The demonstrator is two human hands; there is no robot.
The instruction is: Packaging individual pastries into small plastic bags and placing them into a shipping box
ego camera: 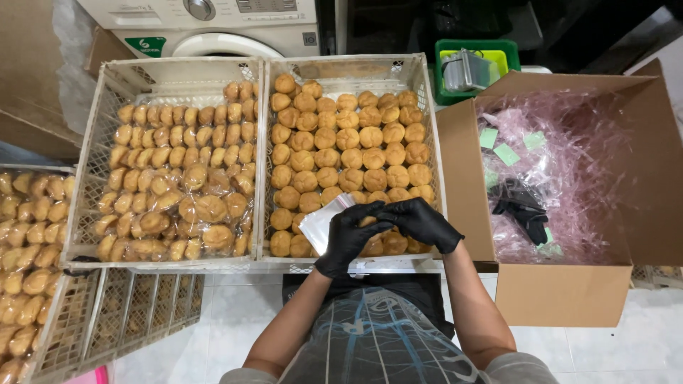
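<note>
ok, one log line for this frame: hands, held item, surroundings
left hand: holds clear bag | right hand: at the bag's mouth | under: crate of unwrapped buns | beside: crate of bagged buns, cardboard box

A cardboard box (562,291) of pink wrappers (569,163) beside a green bin (447,50).

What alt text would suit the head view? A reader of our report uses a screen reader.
Seen from above, a left hand and right hand in black gloves hold a clear plastic bag over a crate of bare round buns. Beside it sits a crate of bagged buns; a cardboard box holds pink plastic.
</note>
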